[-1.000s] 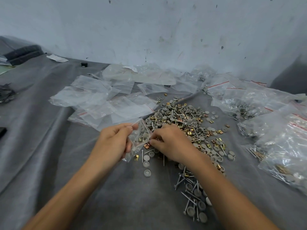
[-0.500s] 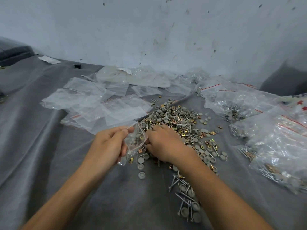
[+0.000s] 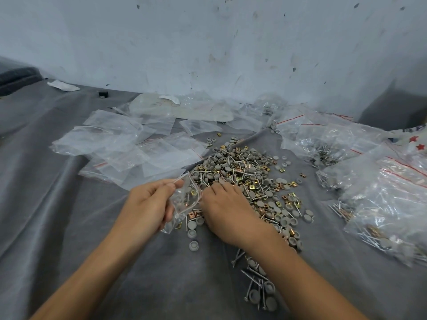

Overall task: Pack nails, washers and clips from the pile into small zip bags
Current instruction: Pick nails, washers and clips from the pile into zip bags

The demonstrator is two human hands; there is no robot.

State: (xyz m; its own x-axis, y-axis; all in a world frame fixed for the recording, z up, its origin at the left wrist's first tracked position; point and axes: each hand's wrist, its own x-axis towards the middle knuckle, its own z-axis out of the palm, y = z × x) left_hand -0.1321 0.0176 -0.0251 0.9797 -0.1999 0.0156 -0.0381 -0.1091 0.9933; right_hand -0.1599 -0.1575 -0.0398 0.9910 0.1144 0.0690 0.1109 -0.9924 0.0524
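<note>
Left hand pinches the small zip bag by its mouth edge, thumb on top & fingers curled behind. The bag hangs at the near-left edge of the pile, and a few pcs show through the plastic. Right hand lies palm-down on that same edge, fingertips right at the bag mouth. Its fingers are bent, but what's under them is hidden, so can't tell if it grips anything.

Step in hand, prob.: feeding pcs into the bag. To do it well:
- Hold the mouth wide w/ left thumb & forefinger, tilted toward the pile, bag bottom low so pcs slide down.
- Nails go in head first & lengthwise, else the points may poke the film.
- Take flat clips w/ a fingertip pinch, not a scrape, as the mixed stuff tangles.
- Don't overfill; the zip strip needs room to seal.

Room: bare grey cloth near-left suits the forearms.
- Far-left: loose empty bags lie just beside the pile, light & easy to sweep off w/ an elbow.
- Right: filled bags are heaped, well apart from the hands but near the pile's right edge.
- Near: stray grey washers sit just below the bag, and nails & washers trail under the right forearm, so watch the wrist dragging them.
- Far: wall closes that side.
</note>
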